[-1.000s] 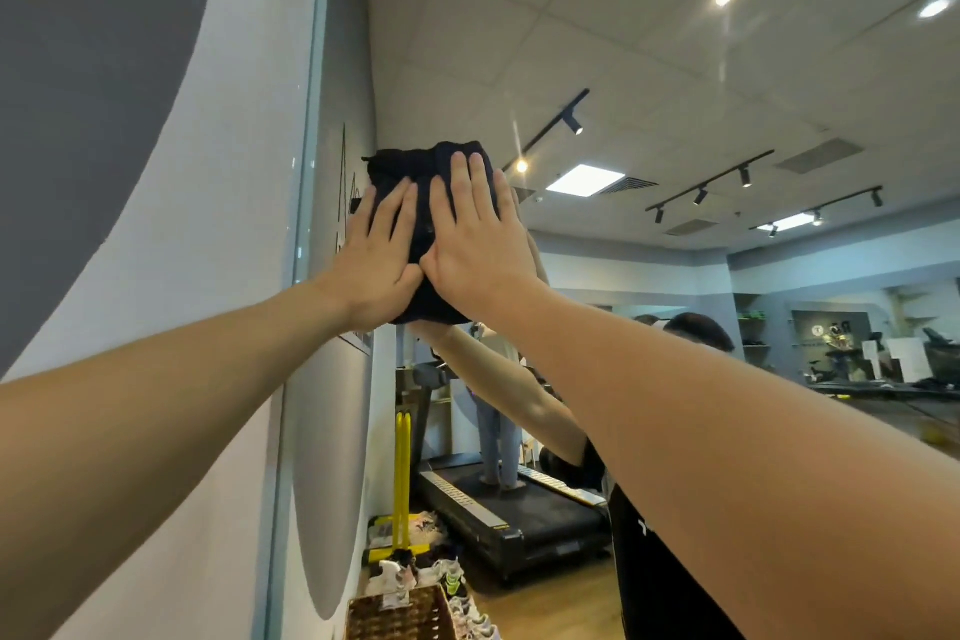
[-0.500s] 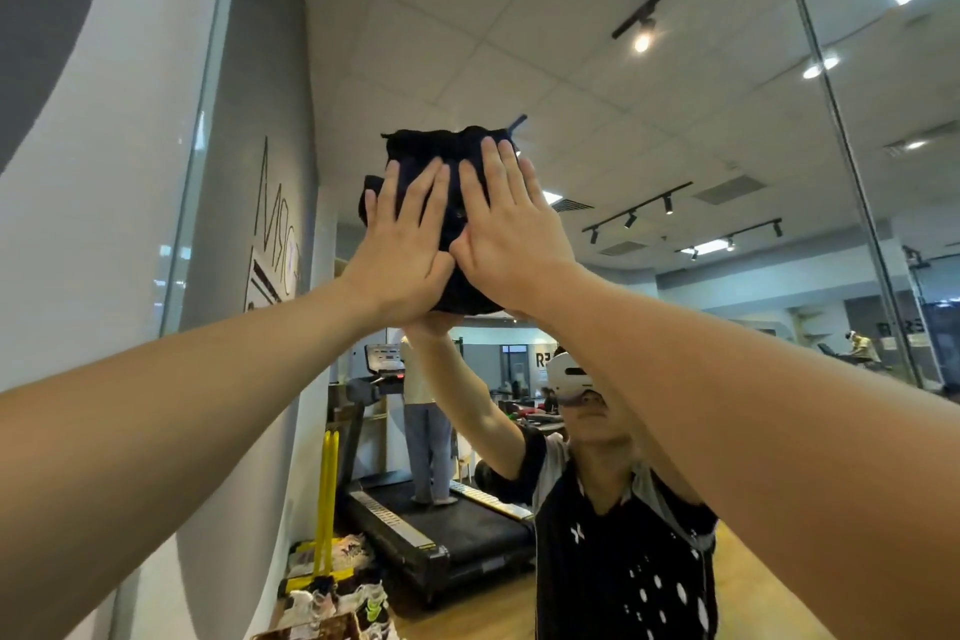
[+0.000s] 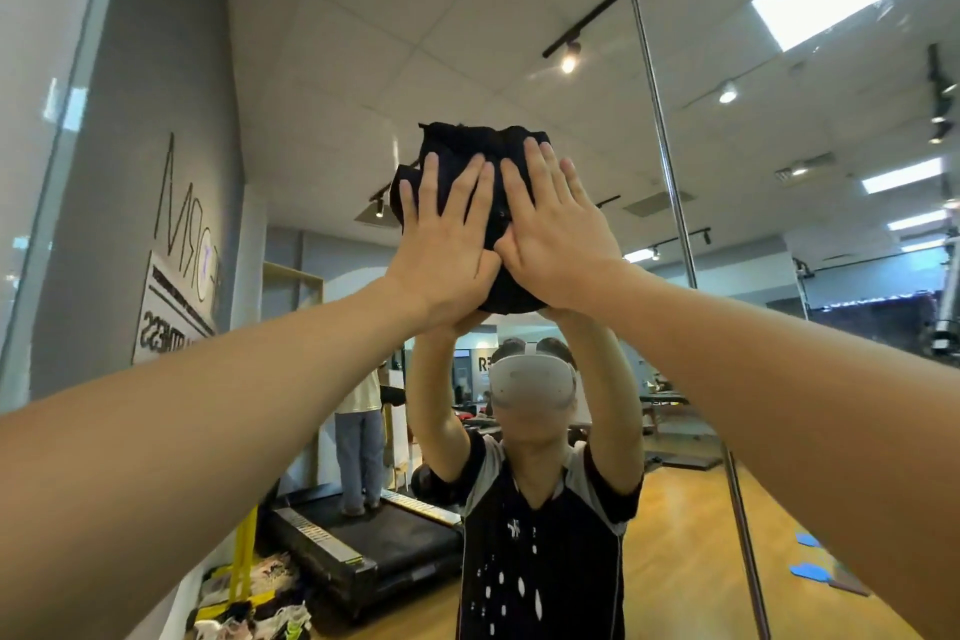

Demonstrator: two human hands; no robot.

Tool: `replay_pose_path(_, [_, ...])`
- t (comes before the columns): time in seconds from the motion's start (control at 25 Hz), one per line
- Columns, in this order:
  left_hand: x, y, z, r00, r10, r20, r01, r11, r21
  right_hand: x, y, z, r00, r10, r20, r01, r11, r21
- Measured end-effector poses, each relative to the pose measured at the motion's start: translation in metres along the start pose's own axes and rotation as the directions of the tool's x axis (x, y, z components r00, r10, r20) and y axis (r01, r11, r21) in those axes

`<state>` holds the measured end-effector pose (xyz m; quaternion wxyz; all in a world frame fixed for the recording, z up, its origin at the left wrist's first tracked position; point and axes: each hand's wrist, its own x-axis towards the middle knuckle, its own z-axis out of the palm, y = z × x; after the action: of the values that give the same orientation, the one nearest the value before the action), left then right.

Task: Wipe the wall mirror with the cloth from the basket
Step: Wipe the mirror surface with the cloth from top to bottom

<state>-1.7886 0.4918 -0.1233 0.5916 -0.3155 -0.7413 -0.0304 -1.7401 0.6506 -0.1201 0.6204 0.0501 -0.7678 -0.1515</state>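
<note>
A bunched black cloth [image 3: 480, 143] lies flat against the wall mirror [image 3: 363, 42], high up near the middle of the view. My left hand [image 3: 441, 239] presses on the cloth's left half with straight, spread fingers. My right hand [image 3: 556, 234] presses on its right half the same way, the two hands side by side and touching at the thumbs. Both arms reach up and forward. The mirror shows my reflection below the cloth, arms raised, wearing a white headset. The basket is out of view.
The mirror's left edge [image 3: 49, 203] meets a pale wall at far left. A vertical seam [image 3: 670, 203] between mirror panels runs down to the right of the hands. Reflected behind me are a treadmill [image 3: 358, 535] with a person standing on it, shoes on the floor and a wooden floor.
Both hands slid the cloth rightward across the mirror, away from its left edge. My view turned with them, so my reflection and the panel seam now show.
</note>
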Motion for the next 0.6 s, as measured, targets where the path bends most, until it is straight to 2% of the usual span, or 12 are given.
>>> replay_pose_path(0.36, [0.04,0.124,0.016,0.997,0.073,0.027,-0.072,0.996,-0.046,-0.063,0.107,-0.03,0.992,0.113,0.062,-0.108,0.991,-0.076])
replay_pose_path(0.48, [0.045,0.141,0.019,0.995,0.095,0.042,-0.092,0.994,-0.065,-0.071,0.119,-0.034,0.989,0.122,0.085,-0.116,0.991,-0.073])
replay_pose_path(0.6, [0.042,0.133,0.023,0.994,0.107,-0.003,-0.107,0.994,-0.029,-0.07,0.107,-0.031,0.988,0.15,0.028,-0.15,0.989,-0.007])
